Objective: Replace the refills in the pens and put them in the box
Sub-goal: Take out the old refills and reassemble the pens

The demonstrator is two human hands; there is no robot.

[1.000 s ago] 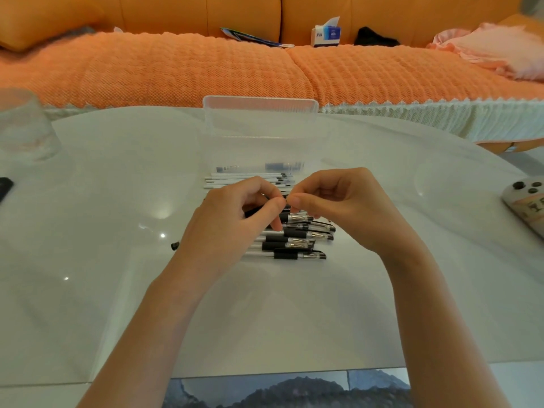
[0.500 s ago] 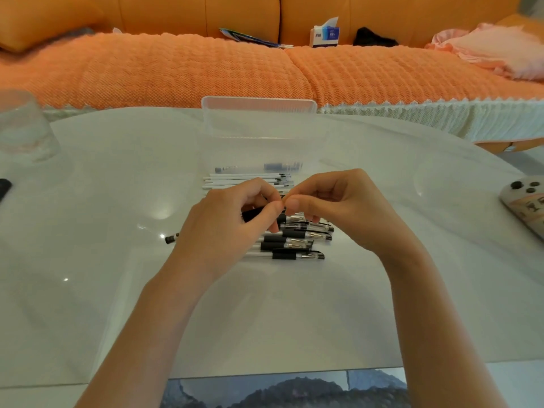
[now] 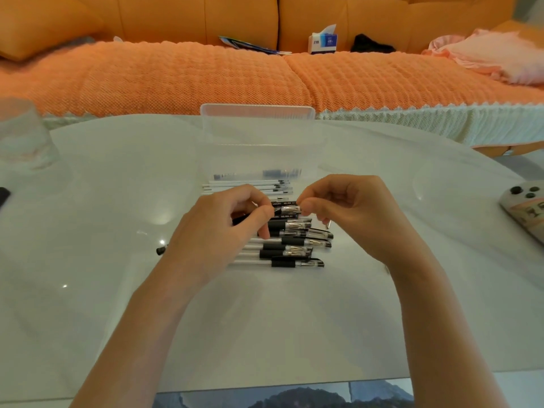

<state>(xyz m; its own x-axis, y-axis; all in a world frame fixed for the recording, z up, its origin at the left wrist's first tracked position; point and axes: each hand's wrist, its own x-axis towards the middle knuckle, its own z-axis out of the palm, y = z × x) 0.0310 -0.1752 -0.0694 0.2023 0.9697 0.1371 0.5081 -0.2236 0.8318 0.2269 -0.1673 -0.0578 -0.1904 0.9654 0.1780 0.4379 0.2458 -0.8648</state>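
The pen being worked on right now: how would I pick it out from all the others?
On the white table in front of the orange sofa, a row of pens lies near a clear box. The held pen is the only one raised off that row, pinched between the left hand and right hand; the others lie flat.

White lettering on the black part of a pen [image 3: 284,203]: too small to read. Tissue box [image 3: 323,42] has a blue label with dark characters, illegible. Device [image 3: 527,212] at right edge carries dark marks, unreadable.
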